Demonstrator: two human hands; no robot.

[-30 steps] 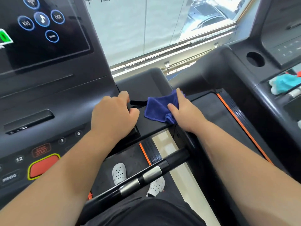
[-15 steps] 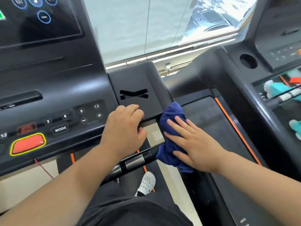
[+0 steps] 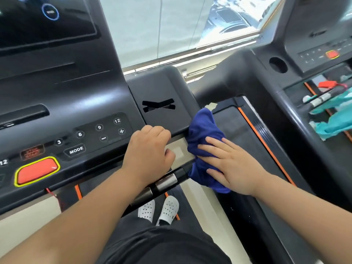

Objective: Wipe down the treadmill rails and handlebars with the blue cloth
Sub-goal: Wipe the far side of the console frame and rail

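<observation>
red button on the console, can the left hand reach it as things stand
Probably yes: the left hand grips the console edge, and the red button lies further left on the same panel, with only flat keys between them.

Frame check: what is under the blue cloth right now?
The black handlebar runs in under the blue cloth from the left, and the right hand lies flat on top. The bar's end and whatever rail surface the cloth touches are covered.
</observation>
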